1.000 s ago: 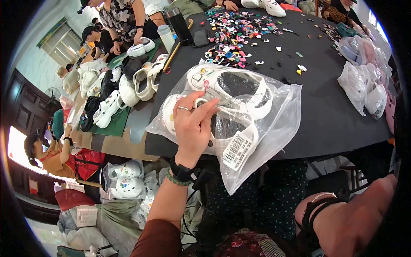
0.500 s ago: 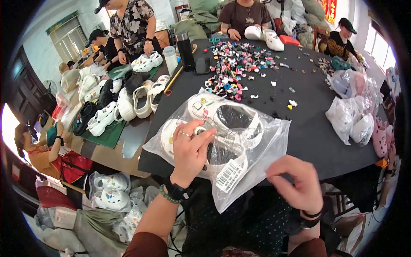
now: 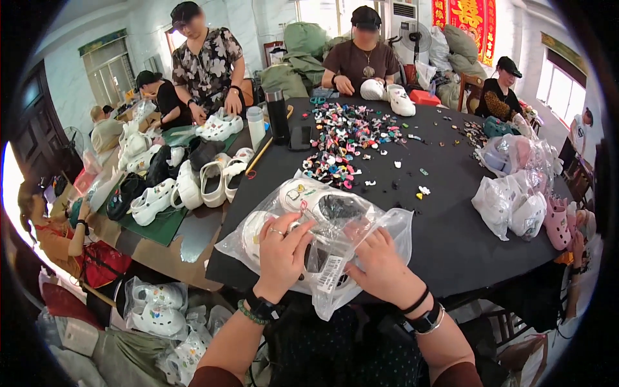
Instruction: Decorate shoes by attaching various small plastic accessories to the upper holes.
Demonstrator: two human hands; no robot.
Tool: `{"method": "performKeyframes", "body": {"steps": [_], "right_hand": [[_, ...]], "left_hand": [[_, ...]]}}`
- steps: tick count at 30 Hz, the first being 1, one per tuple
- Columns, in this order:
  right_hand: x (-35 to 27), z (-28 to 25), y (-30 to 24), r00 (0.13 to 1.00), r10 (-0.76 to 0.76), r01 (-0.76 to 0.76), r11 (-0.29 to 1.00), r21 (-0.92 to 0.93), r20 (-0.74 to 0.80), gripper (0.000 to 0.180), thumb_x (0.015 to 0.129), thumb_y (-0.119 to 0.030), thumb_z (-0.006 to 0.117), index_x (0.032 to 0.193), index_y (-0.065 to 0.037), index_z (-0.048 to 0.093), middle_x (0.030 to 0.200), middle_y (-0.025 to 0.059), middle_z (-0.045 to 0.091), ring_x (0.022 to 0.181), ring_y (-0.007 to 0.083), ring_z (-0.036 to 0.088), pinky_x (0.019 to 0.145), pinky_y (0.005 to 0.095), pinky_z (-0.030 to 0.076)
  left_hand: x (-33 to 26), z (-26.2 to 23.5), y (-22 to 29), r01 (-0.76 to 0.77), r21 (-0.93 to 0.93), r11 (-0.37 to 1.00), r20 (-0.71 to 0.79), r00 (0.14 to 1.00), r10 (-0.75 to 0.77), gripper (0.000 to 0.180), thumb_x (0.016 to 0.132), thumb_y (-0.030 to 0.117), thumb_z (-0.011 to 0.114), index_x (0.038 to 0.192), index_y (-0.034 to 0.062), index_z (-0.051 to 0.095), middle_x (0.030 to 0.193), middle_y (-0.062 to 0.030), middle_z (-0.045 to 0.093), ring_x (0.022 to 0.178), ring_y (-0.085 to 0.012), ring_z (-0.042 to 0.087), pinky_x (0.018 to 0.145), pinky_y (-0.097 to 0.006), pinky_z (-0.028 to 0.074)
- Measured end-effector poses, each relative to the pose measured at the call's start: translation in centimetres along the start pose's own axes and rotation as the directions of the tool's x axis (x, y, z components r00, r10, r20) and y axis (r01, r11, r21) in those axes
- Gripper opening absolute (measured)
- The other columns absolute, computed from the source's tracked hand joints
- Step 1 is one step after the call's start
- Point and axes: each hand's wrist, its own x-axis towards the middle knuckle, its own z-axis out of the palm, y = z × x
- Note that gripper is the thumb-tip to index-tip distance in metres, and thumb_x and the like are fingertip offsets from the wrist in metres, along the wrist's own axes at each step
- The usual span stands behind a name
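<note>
Right hand [image 3: 385, 266] onto one bag [image 3: 331, 227]

Black bottle [image 3: 277, 120] — upright, fan [image 3: 416, 39], red banner [image 3: 465, 29]

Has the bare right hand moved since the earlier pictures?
Yes: against the black tabletop, the bare right hand moved left and forward, onto the clear plastic bag.
</note>
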Motion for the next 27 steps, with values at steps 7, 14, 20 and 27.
{"method": "performKeyframes", "body": {"steps": [7, 14, 20, 27], "right_hand": [[1.5, -2.0, -2.7, 0.998, 0.035, -0.047, 0.973, -0.228, -0.057, 0.041, 0.072, -0.017, 0.069, 0.111, -0.005, 0.064, 0.107, 0.0136, 0.065, 0.102, 0.0324, 0.057, 0.091, 0.0427, 0.041], [1.9, -1.3, -1.1, 0.981, 0.179, -0.167, 0.976, -0.136, 0.074, 0.039, 0.08, -0.028, 0.07, 0.109, -0.003, 0.066, 0.111, 0.0159, 0.061, 0.099, 0.0322, 0.059, 0.085, 0.0453, 0.045], [2.8, -0.8, -1.5, 0.967, -0.175, 0.134, 0.967, -0.217, -0.183, 0.053, 0.078, -0.021, 0.073, 0.126, -0.006, 0.059, 0.117, 0.0193, 0.062, 0.11, 0.0374, 0.058, 0.094, 0.0504, 0.044], [3.6, 0.9, 1.6, 0.998, -0.05, 0.046, 0.984, -0.173, -0.024, 0.047, 0.079, -0.044, 0.073, 0.102, -0.004, 0.065, 0.099, 0.0158, 0.067, 0.097, 0.0342, 0.063, 0.085, 0.0495, 0.045]], "left_hand": [[-0.4, -0.9, 0.2, 0.014, 0.002, 1.0, 0.029, 0.999, -0.014, 0.041, 0.091, 0.019, 0.063, 0.131, 0.0111, 0.059, 0.119, -0.0102, 0.061, 0.109, -0.0282, 0.058, 0.102, -0.046, 0.037], [-0.7, -0.6, 0.1, 0.064, -0.089, 0.994, -0.042, 0.997, -0.067, 0.047, 0.092, 0.017, 0.061, 0.137, 0.0059, 0.051, 0.124, -0.0167, 0.059, 0.112, -0.0341, 0.056, 0.102, -0.048, 0.038], [-0.7, -1.2, -0.3, 0.231, -0.344, 0.91, -0.027, 0.966, -0.256, 0.043, 0.093, 0.013, 0.057, 0.133, -0.0006, 0.051, 0.125, -0.0219, 0.057, 0.113, -0.0393, 0.055, 0.098, -0.044, 0.043], [-0.4, -0.4, -0.1, 0.118, -0.211, 0.97, -0.089, 0.986, -0.139, 0.038, 0.094, 0.014, 0.056, 0.129, -0.0026, 0.054, 0.124, -0.0225, 0.057, 0.114, -0.0391, 0.055, 0.097, -0.044, 0.043]]}}
